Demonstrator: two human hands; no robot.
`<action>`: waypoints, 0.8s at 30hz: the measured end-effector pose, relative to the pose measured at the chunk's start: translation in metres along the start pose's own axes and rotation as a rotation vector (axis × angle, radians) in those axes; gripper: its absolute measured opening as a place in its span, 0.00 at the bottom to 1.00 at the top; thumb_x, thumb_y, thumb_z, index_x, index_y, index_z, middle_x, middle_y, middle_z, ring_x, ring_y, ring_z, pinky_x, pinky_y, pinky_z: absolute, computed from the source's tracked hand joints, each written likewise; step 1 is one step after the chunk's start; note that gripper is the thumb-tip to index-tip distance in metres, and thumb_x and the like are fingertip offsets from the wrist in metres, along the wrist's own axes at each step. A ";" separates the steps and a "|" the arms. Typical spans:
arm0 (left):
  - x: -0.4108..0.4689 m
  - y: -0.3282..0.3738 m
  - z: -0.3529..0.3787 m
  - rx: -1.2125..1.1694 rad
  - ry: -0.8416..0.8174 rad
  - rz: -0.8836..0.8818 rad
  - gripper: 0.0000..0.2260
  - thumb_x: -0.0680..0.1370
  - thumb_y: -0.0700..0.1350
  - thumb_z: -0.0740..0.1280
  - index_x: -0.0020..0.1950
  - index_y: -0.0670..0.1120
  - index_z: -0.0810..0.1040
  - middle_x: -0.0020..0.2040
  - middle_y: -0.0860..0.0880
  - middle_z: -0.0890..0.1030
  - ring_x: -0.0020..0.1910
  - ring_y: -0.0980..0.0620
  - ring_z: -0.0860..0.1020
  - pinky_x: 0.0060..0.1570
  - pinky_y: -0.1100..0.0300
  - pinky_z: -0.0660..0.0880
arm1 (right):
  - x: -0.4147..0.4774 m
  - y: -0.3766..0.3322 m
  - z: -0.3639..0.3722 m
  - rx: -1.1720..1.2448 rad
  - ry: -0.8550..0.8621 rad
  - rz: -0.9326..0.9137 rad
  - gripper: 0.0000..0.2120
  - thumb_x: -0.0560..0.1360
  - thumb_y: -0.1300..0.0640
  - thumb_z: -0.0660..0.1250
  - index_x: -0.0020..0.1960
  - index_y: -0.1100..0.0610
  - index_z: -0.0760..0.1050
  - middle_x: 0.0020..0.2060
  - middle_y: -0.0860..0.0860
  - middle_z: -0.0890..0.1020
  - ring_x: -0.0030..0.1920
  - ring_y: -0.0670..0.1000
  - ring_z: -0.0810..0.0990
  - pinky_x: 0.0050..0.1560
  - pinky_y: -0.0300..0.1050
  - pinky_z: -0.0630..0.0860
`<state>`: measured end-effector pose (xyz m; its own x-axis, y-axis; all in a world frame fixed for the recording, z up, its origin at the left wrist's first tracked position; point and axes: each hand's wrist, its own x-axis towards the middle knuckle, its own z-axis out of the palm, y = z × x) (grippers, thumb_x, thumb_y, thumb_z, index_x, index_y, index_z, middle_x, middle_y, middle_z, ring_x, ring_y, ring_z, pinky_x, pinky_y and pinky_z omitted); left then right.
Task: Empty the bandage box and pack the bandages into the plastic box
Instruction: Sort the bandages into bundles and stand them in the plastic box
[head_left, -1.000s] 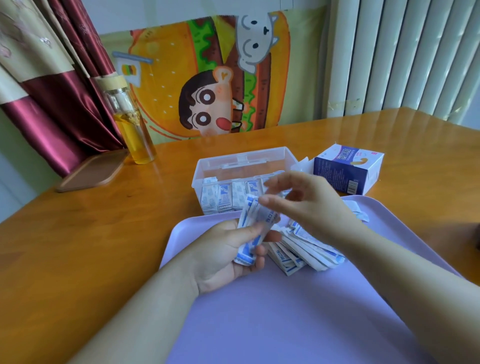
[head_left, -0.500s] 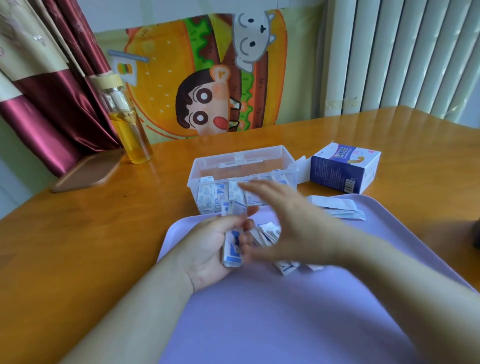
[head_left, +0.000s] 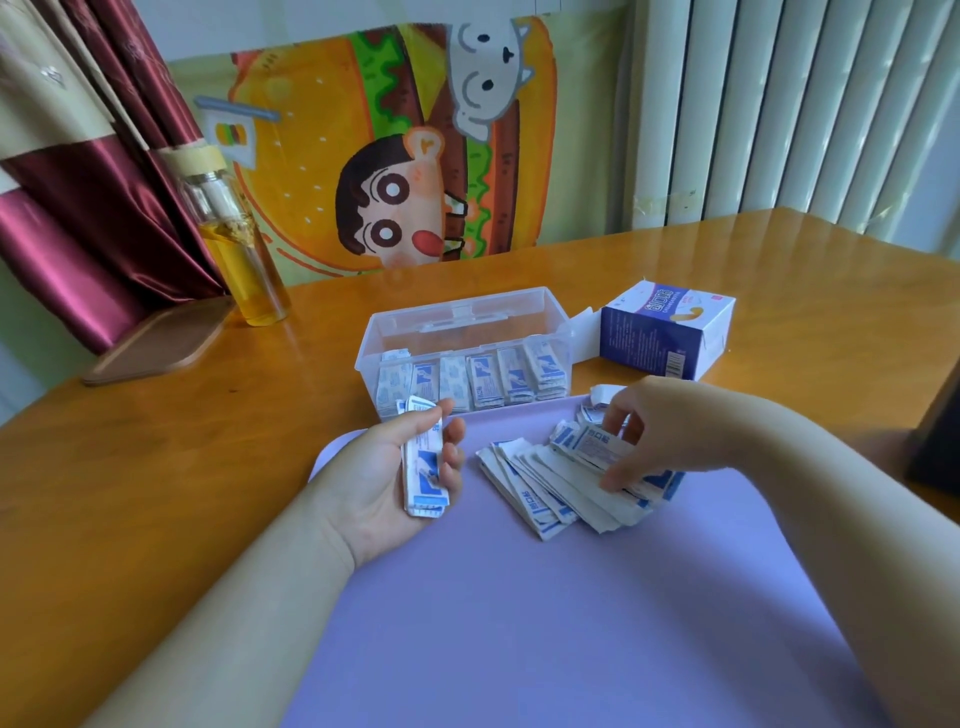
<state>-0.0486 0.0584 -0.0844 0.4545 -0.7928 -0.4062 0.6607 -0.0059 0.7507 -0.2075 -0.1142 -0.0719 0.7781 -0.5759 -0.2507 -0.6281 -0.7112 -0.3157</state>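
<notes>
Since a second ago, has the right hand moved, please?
Yes. The right hand went rightward, from before the plastic box to beyond its right end, onto the loose bandages.

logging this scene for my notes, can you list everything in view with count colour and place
table: one, orange wood, under everything
tray: one, lilac, nearest
plastic box: one, clear, open, behind tray
boxed bandages: one row, white-blue, standing along its near wall
loose bandages: one pile, white-blue, on tray
bandage stack: one, white-blue, held over tray's left
bandage box: one, purple-white, on its side right of plastic box
bottle: one, glass, yellow liquid, far left
brown board: one, beside bottle
left grip: holds bandage stack
right grip: pinches loose bandages
</notes>
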 end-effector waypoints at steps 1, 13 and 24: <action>0.000 0.000 0.000 0.002 -0.003 0.000 0.09 0.78 0.42 0.61 0.56 0.44 0.76 0.36 0.47 0.78 0.29 0.55 0.72 0.24 0.67 0.70 | 0.001 0.001 0.000 0.005 0.003 0.004 0.23 0.67 0.43 0.74 0.58 0.49 0.74 0.41 0.42 0.75 0.38 0.42 0.75 0.34 0.32 0.69; 0.002 0.000 -0.001 0.000 -0.016 0.002 0.11 0.79 0.42 0.61 0.60 0.45 0.75 0.35 0.48 0.79 0.28 0.56 0.71 0.23 0.69 0.68 | 0.002 -0.001 -0.001 0.002 0.002 0.062 0.25 0.68 0.43 0.73 0.60 0.52 0.75 0.48 0.47 0.80 0.46 0.47 0.79 0.44 0.36 0.77; 0.002 -0.002 -0.003 0.013 -0.018 -0.001 0.11 0.78 0.42 0.61 0.60 0.44 0.75 0.35 0.48 0.79 0.27 0.57 0.70 0.22 0.69 0.66 | 0.001 0.005 -0.007 0.200 0.078 0.091 0.10 0.71 0.47 0.70 0.44 0.53 0.79 0.39 0.49 0.82 0.38 0.48 0.79 0.36 0.40 0.72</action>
<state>-0.0467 0.0588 -0.0883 0.4428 -0.8038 -0.3973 0.6532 -0.0144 0.7571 -0.2097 -0.1213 -0.0672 0.7106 -0.6691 -0.2177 -0.6767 -0.5651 -0.4720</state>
